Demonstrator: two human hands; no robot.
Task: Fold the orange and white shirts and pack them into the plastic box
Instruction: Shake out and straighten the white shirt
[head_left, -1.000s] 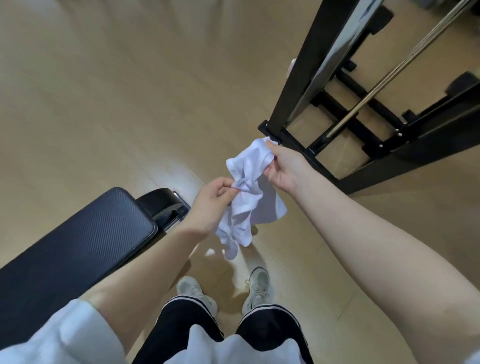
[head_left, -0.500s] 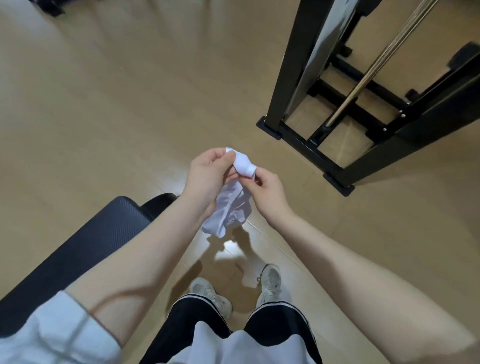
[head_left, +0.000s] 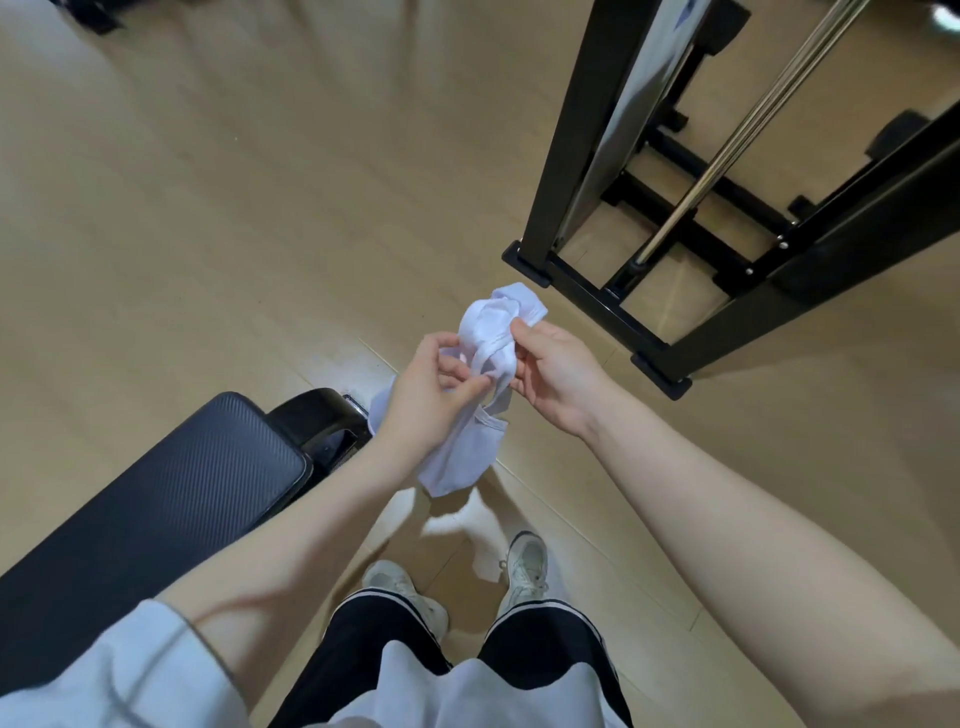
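Head-worn view, steeply down, near hands (head_left: 498, 379)

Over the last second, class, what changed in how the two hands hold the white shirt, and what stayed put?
The right hand, which had stretched the white shirt up and away, came back beside the left hand. The spread cloth is now bunched between them, its tail hanging below. Both hands kept their grip. The black bench and black rack stayed where they were.

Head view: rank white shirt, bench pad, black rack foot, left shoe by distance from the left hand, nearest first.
Measured from the left hand:
1. White shirt, pinched in its fingers.
2. Bench pad, to its lower left.
3. Left shoe and black rack foot: shoe below, foot up and right; too close to call.
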